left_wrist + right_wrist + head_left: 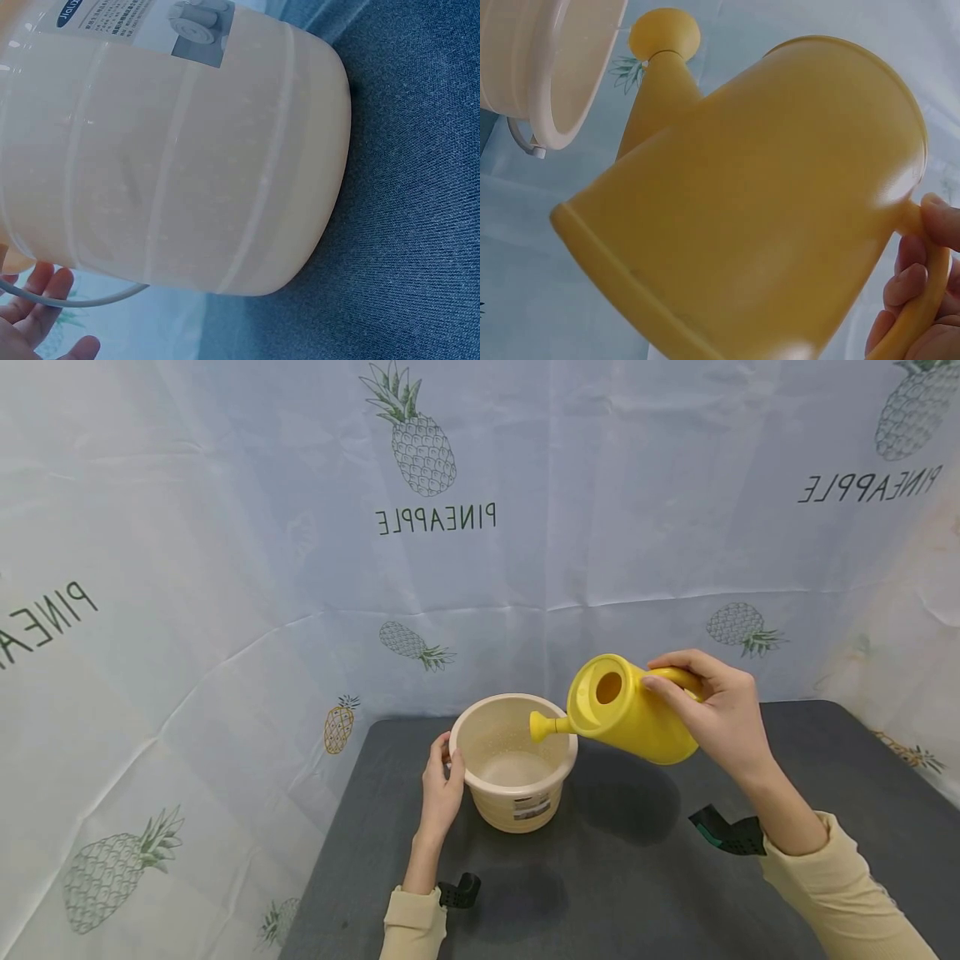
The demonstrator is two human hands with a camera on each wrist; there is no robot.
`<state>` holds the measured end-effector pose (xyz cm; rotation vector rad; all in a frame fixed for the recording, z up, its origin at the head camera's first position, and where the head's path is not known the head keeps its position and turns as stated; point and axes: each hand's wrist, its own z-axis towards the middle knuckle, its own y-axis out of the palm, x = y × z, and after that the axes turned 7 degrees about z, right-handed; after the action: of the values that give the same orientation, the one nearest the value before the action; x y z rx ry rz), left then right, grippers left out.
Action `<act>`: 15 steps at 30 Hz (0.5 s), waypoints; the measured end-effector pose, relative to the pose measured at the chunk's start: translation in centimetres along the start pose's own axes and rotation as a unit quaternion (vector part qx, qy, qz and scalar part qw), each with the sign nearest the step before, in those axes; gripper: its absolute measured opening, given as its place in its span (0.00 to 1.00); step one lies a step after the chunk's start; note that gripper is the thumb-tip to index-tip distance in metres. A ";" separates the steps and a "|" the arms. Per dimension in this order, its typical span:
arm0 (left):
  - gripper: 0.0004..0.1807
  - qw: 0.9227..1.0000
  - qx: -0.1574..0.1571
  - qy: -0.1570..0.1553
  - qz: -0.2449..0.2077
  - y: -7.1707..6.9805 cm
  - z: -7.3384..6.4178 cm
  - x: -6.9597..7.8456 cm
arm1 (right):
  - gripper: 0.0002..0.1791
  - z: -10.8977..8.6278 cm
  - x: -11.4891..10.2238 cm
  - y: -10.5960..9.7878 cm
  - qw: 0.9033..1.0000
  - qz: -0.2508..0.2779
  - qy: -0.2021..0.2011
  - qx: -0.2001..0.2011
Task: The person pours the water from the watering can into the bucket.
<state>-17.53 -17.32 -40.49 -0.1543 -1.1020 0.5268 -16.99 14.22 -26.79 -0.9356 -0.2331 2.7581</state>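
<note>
A cream plastic bucket (517,814) stands upright on the dark table, with a printed label (531,807) on its front. At its left rim, my left hand (441,789) grips the side; in the left wrist view the fingers (46,289) overlap the thin grey bail handle (97,301). My right hand (712,710) grips the handle of a yellow watering can (648,727), fingers wrapped round it and thumb on top. The can is tilted left in the air, its round spout head (538,727) over the bucket's opening. Small specks show inside the bucket.
The dark table (390,877) reaches back to a white curtain (622,527) printed with pineapples and mirrored lettering. Each wrist wears a black camera mount, seen at the left wrist (459,891) and the right wrist (727,832).
</note>
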 end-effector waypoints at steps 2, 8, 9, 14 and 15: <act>0.22 1.000 0.001 0.000 0.000 0.0 0.0 0.0 | 0.10 0.0 0.0 0.0 1.000 -0.002 -0.001 -0.001; 0.22 1.000 0.001 0.007 -0.002 0.0 0.0 -0.1 | 0.09 0.1 -0.1 0.1 1.000 -0.009 -0.001 -0.003; 0.22 1.000 0.001 0.008 -0.002 0.0 0.0 -0.1 | 0.09 0.1 -0.1 0.1 1.000 -0.010 -0.002 -0.004; 0.22 1.000 0.000 0.009 -0.005 0.0 0.0 -0.1 | 0.09 0.2 -0.1 0.2 1.000 -0.013 -0.003 -0.007; 0.22 1.000 -0.001 0.008 -0.005 0.0 0.0 -0.1 | 0.09 0.2 0.0 0.2 1.000 -0.014 -0.003 -0.007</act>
<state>-17.57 -17.37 -40.54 -0.1538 -1.0871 0.5156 -17.09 14.01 -26.66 -0.9213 -0.2653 2.7370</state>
